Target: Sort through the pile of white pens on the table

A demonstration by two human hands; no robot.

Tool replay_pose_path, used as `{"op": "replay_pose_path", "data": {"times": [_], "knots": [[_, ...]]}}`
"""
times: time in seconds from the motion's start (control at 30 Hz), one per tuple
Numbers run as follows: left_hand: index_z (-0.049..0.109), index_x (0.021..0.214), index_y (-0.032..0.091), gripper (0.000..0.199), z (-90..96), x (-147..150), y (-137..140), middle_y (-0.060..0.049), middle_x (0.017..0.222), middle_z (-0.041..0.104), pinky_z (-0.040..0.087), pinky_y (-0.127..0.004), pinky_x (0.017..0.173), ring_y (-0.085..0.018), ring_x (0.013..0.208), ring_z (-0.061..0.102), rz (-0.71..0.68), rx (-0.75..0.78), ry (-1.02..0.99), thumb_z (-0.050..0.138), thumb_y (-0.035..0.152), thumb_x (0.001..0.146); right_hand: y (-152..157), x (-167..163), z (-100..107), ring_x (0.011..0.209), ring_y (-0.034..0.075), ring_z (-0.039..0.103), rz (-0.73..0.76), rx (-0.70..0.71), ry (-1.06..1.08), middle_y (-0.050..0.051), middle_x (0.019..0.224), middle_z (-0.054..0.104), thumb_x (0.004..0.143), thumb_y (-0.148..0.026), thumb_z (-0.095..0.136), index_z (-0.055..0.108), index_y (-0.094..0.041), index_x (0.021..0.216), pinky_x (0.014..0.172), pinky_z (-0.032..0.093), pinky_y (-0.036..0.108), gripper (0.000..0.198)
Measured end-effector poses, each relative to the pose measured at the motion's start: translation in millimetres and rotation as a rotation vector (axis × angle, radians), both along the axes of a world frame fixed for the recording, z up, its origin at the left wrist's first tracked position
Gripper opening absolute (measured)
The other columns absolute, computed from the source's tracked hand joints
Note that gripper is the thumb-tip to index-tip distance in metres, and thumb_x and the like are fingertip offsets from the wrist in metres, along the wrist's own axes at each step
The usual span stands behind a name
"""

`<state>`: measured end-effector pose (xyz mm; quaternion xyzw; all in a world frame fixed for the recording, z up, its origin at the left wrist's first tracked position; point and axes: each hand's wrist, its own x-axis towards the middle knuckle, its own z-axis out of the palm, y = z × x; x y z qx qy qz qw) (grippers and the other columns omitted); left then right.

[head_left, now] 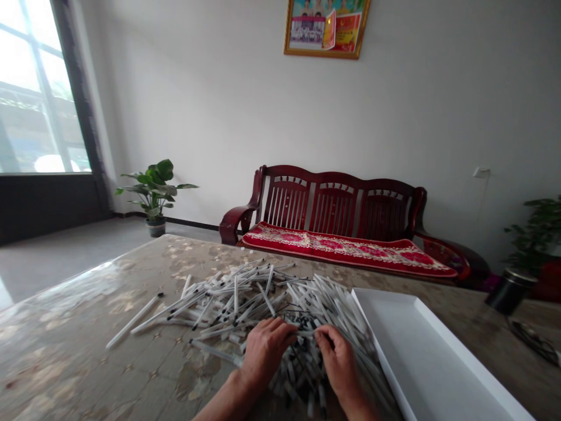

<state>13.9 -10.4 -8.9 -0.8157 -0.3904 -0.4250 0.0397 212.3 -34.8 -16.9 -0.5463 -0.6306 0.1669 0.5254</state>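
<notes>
nearest, just below the hands: a loose heap of short dark and pale pieces (pixel 291 374), strewn at many angles. over its upper part, left hand (pixel 268 345) and right hand (pixel 335 354), set apart from each other, both pinching at the fingertips a pale tube (pixel 305 333) — held in the gap between the two, with its long axis running side to side, almost level. with both ends hidden by fingers, impossible to tell which way it points. by the left wrist, a slanting pen (pixel 217 352), with its dark end up and to the left.

to the right, a white tray (pixel 438 351), shallow and oblong, stretching away at a slant, with its plain white floor in view. between tray and hands, a fan of pale tubes (pixel 324 298), mostly lengthwise, leaning up and left. farther left, a pile of dark-ended pens (pixel 228 298), crossing every which way, plus a lone pen (pixel 134 321), with its dark end up and to the right. beneath it all, a patterned tabletop (pixel 87 345).

beyond — a dark pot (pixel 156 227) holding a leafy plant (pixel 155 187), a red-brown bench (pixel 333 202) with a red patterned cover (pixel 342 247), and a gold-framed picture (pixel 326 29) on the wall.
</notes>
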Motion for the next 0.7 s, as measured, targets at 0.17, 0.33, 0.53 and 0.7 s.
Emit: {"op": "replay_pose_path", "data": {"times": [0.17, 0.33, 0.53, 0.7], "knots": [[0.072, 0.091, 0.026, 0.019, -1.5, 0.7, 0.8, 0.001, 0.076, 0.073, 0.049, -0.026, 0.065, -0.017, 0.069, 0.069, 0.016, 0.004, -0.012, 0.057, 0.036, 0.096, -0.2, 0.6, 0.5, 0.079, 0.020, 0.071, 0.025, 0.034, 0.044, 0.004, 0.089, 0.076, 0.086, -0.040, 0.061, 0.074, -0.023, 0.094, 0.070, 0.056, 0.025, 0.023], [0.071, 0.091, 0.026, 0.021, -1.0, 0.9, 0.4, 0.001, 0.076, 0.072, 0.049, -0.026, 0.065, -0.017, 0.069, 0.069, 0.010, 0.008, -0.014, 0.055, 0.038, 0.097, -1.7, -1.7, 2.4, 0.071, 0.020, 0.069, -0.027, -0.006, 0.018, 0.002, 0.075, 0.073, 0.091, -0.048, 0.053, 0.073, -0.024, 0.082, 0.066, 0.055, 0.026, 0.033], [0.071, 0.091, 0.026, 0.022, 0.2, 0.6, 0.6, 0.001, 0.076, 0.073, 0.049, -0.026, 0.064, -0.017, 0.069, 0.069, 0.016, 0.023, -0.009, 0.054, 0.038, 0.097, -2.1, -1.8, 4.5, 0.080, 0.020, 0.070, 0.017, 0.055, 0.035, 0.003, 0.086, 0.075, 0.087, -0.040, 0.058, 0.074, -0.024, 0.090, 0.073, 0.056, 0.026, 0.023], [0.071, 0.090, 0.026, 0.019, -0.3, 0.8, 0.6, 0.001, 0.075, 0.072, 0.049, -0.026, 0.064, -0.017, 0.068, 0.068, 0.017, 0.029, 0.000, 0.057, 0.037, 0.096, -2.8, -2.3, 5.0, 0.076, 0.019, 0.070, -0.025, 0.021, 0.001, 0.003, 0.081, 0.074, 0.091, -0.046, 0.054, 0.074, -0.024, 0.083, 0.070, 0.055, 0.026, 0.031]]}}
